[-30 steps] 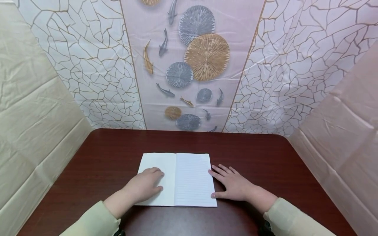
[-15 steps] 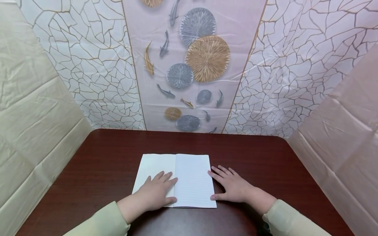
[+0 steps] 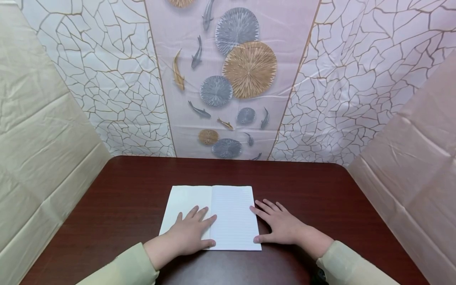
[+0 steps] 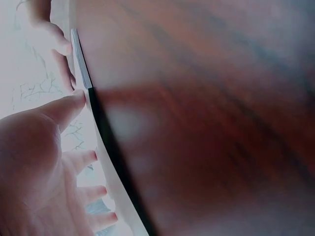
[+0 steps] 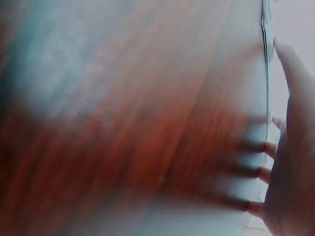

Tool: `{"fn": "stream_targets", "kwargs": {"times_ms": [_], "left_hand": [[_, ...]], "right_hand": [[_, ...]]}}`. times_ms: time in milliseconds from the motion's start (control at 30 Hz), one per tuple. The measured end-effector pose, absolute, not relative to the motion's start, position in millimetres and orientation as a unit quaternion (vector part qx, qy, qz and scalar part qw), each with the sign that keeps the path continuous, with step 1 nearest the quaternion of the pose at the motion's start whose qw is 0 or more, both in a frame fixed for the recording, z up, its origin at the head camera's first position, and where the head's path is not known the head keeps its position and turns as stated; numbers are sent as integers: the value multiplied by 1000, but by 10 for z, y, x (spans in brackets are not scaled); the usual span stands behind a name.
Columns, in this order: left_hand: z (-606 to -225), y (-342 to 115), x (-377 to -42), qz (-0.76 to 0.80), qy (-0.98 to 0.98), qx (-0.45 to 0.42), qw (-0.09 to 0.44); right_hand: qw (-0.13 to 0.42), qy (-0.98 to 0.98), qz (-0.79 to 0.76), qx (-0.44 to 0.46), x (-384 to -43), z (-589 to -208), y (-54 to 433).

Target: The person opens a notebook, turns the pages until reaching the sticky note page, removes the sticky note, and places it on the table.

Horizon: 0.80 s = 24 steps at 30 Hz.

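Head view: left hand (image 3: 190, 232) and right hand (image 3: 281, 223), fingers spread, touch the opened notebook (image 3: 233, 202), lower centre; table (image 3: 306, 186) extends around it to cloths (image 3: 249, 71) left, right and top.

A dark reddish-brown table (image 3: 303, 186) stands before a fish-patterned backdrop (image 3: 228, 79), between creased pale cloths (image 3: 42, 158).

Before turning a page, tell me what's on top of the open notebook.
The left hand spreads over the left page, reaching past the fold; the right hand overlaps the right page slightly. Whatever they cover is hidden.
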State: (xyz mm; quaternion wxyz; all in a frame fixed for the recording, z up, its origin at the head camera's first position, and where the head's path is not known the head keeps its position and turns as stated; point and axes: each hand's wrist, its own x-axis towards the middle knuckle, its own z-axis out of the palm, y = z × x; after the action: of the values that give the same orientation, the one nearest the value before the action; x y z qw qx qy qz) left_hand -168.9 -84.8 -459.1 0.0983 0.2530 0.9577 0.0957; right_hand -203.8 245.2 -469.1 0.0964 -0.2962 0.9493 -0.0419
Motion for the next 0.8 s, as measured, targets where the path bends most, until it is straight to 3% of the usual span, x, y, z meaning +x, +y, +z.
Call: {"fn": "stream_targets", "kwargs": {"times_ms": [800], "left_hand": [[-4519,-817,-1680,101,955,256,114]], "right_hand": [[90,946,-64,-304,-2046,-4706,2434]]}}
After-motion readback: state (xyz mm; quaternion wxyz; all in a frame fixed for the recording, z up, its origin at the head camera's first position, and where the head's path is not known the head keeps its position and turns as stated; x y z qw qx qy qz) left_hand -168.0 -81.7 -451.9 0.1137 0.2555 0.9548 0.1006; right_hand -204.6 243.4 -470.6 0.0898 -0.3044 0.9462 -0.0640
